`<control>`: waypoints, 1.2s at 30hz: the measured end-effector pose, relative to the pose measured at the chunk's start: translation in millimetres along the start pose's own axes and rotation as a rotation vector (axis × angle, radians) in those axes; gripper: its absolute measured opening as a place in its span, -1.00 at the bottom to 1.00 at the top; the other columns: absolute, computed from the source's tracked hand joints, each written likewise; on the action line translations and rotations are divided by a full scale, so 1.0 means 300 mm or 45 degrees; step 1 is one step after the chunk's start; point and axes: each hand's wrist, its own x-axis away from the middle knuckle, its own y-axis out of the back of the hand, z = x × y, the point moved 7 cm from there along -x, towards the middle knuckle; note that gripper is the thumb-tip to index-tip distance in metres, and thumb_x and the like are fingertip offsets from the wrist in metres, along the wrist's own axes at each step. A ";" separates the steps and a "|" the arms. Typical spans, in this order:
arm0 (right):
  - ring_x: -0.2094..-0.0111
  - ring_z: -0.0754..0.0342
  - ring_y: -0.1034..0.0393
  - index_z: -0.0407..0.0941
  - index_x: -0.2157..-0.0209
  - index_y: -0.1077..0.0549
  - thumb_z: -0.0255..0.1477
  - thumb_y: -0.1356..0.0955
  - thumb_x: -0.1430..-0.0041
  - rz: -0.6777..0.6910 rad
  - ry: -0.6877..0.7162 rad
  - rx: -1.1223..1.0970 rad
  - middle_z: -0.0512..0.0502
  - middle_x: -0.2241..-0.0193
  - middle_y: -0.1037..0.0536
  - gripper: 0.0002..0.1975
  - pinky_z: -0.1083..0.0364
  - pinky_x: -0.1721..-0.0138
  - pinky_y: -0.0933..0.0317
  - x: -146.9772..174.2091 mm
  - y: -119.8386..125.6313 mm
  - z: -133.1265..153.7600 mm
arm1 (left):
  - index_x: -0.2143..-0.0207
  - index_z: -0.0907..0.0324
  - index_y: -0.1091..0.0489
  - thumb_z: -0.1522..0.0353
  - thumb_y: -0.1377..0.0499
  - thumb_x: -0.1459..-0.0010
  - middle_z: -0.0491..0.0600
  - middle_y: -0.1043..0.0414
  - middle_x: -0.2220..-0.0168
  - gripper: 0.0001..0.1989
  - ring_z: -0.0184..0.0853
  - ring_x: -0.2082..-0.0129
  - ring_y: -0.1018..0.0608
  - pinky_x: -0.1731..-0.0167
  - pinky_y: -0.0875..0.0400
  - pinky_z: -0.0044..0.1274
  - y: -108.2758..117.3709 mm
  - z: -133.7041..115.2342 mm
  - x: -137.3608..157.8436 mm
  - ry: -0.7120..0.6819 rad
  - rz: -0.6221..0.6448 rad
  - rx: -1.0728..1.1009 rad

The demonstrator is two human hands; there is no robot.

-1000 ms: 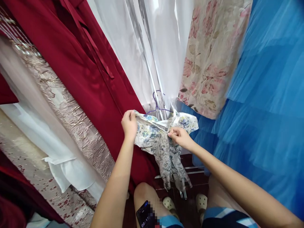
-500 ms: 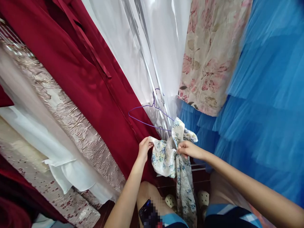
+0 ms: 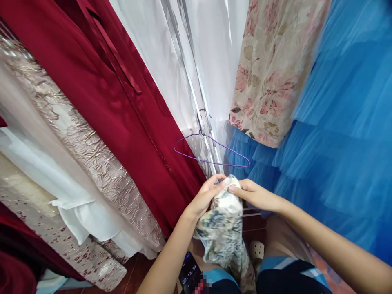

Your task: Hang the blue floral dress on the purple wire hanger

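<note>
Between my two hands hangs a white garment with a blue floral print (image 3: 225,228), its lower part falling toward my legs and blurred by motion. My left hand (image 3: 208,196) pinches its top edge from the left. On the right side of that edge, my right hand (image 3: 249,194) grips the fabric between thumb and fingers. Just beyond the hands, a purple wire hanger (image 3: 211,163) hangs bare by its hook at the metal poles (image 3: 196,87). The garment is apart from the hanger.
Long dresses surround me: a dark red one (image 3: 122,106) on the left, white fabric (image 3: 147,53) behind the poles, a pink floral one (image 3: 266,81) and a blue tulle one (image 3: 343,134) on the right. A phone (image 3: 190,273) rests on my left thigh.
The garment has come off the hanger's right arm, and the whole hanger now shows. Both hands have drawn together at the garment's top edge; before, they held it at separate spots.
</note>
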 end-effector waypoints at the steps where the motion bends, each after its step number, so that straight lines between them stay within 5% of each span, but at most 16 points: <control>1: 0.39 0.00 -0.45 -0.18 0.41 -0.55 -0.12 -0.39 -0.16 -0.013 0.026 0.007 -0.07 0.48 -0.57 -0.62 0.08 0.32 -0.34 0.018 0.026 0.027 | 0.05 0.17 -0.40 0.13 -0.28 -0.10 0.01 -0.49 0.21 -0.57 -0.29 0.27 -0.53 0.25 -0.39 -0.52 -0.005 0.022 0.016 0.059 0.085 0.077; 5: 0.46 0.04 -0.43 -0.16 0.35 -0.56 -0.11 -0.39 -0.18 -0.355 0.196 0.146 -0.10 0.45 -0.58 -0.63 0.13 0.45 -0.28 0.047 0.251 0.139 | 0.17 0.27 -0.48 0.16 -0.36 -0.02 0.06 -0.51 0.25 -0.58 -0.23 0.24 -0.54 0.16 -0.39 -0.46 0.028 0.087 0.067 0.186 0.177 -0.013; 8: 0.50 0.11 -0.36 -0.15 0.37 -0.55 -0.12 -0.45 -0.09 -0.586 0.368 0.242 -0.04 0.48 -0.55 -0.65 0.18 0.50 -0.21 -0.022 0.421 0.217 | 0.29 0.28 -0.48 0.14 -0.32 -0.06 -0.01 -0.47 0.37 -0.64 -0.30 0.34 -0.49 0.29 -0.37 -0.53 0.092 0.064 0.061 0.089 0.011 -0.200; 11: 0.55 0.19 -0.30 -0.14 0.40 -0.52 -0.11 -0.48 -0.02 -0.604 0.357 0.067 0.07 0.54 -0.50 -0.65 0.23 0.51 -0.17 -0.185 0.491 0.240 | 0.38 0.27 -0.44 0.15 -0.24 -0.15 -0.09 -0.38 0.46 -0.68 -0.41 0.45 -0.40 0.42 -0.26 -0.61 0.119 -0.022 0.037 -0.099 -0.142 -0.377; 15: 0.56 0.15 -0.34 -0.15 0.48 -0.48 -0.18 -0.49 -0.03 -0.441 0.125 -0.081 0.04 0.58 -0.52 -0.68 0.20 0.52 -0.24 -0.403 0.419 0.212 | 0.32 0.24 -0.47 0.20 -0.17 -0.22 -0.09 -0.40 0.43 -0.73 -0.39 0.42 -0.39 0.40 -0.25 -0.60 0.095 -0.125 0.010 -0.271 -0.206 -0.613; 18: 0.59 0.06 -0.39 -0.17 0.49 -0.49 -0.22 -0.48 -0.08 -0.281 -0.026 -0.117 -0.09 0.59 -0.55 -0.70 0.13 0.56 -0.30 -0.466 0.331 0.178 | 0.25 0.23 -0.51 0.23 -0.16 -0.22 -0.05 -0.49 0.33 -0.75 -0.32 0.31 -0.46 0.29 -0.31 -0.57 0.132 -0.155 0.009 -0.348 -0.326 -0.705; 22: 0.65 0.10 -0.36 -0.20 0.45 -0.52 -0.28 -0.47 -0.12 -0.166 -0.113 -0.173 -0.10 0.62 -0.54 -0.75 0.15 0.63 -0.27 -0.435 0.302 0.166 | 0.28 0.22 -0.51 0.25 -0.18 -0.15 -0.05 -0.52 0.34 -0.78 -0.29 0.32 -0.48 0.30 -0.32 -0.56 0.288 -0.109 0.020 -0.257 -0.385 -0.838; 25: 0.64 0.12 -0.38 -0.22 0.38 -0.55 -0.34 -0.50 -0.08 -0.084 -0.116 -0.177 -0.10 0.60 -0.56 -0.79 0.18 0.63 -0.25 -0.404 0.320 0.191 | 0.48 0.18 -0.50 0.34 -0.16 -0.05 -0.08 -0.49 0.47 -0.85 -0.30 0.45 -0.46 0.39 -0.30 -0.56 0.441 -0.042 0.029 -0.064 -0.301 -0.991; 28: 0.62 0.11 -0.40 -0.22 0.41 -0.55 -0.35 -0.53 -0.01 -0.035 -0.118 -0.108 -0.13 0.57 -0.58 -0.78 0.19 0.64 -0.24 -0.399 0.334 0.218 | 0.64 0.14 -0.45 0.43 -0.19 0.11 -0.09 -0.47 0.56 -0.89 -0.27 0.48 -0.46 0.37 -0.31 -0.54 0.606 -0.043 0.035 -0.006 -0.383 -1.070; 32: 0.61 0.12 -0.39 -0.21 0.49 -0.53 -0.31 -0.54 0.01 0.015 -0.093 0.008 -0.12 0.57 -0.57 -0.74 0.19 0.63 -0.24 -0.407 0.328 0.246 | 0.55 0.13 -0.50 0.49 -0.13 0.15 -0.07 -0.54 0.47 -0.84 -0.22 0.37 -0.50 0.24 -0.34 -0.51 0.773 -0.161 -0.003 -0.081 -0.594 -1.132; 36: 0.58 0.10 -0.44 -0.20 0.42 -0.54 -0.30 -0.53 0.00 0.039 -0.122 -0.001 -0.11 0.52 -0.60 -0.74 0.18 0.57 -0.31 -0.402 0.328 0.254 | 0.45 0.18 -0.50 0.50 -0.07 0.11 -0.04 -0.54 0.37 -0.79 -0.23 0.26 -0.50 0.15 -0.34 -0.49 0.830 -0.343 -0.084 -0.267 -0.794 -1.124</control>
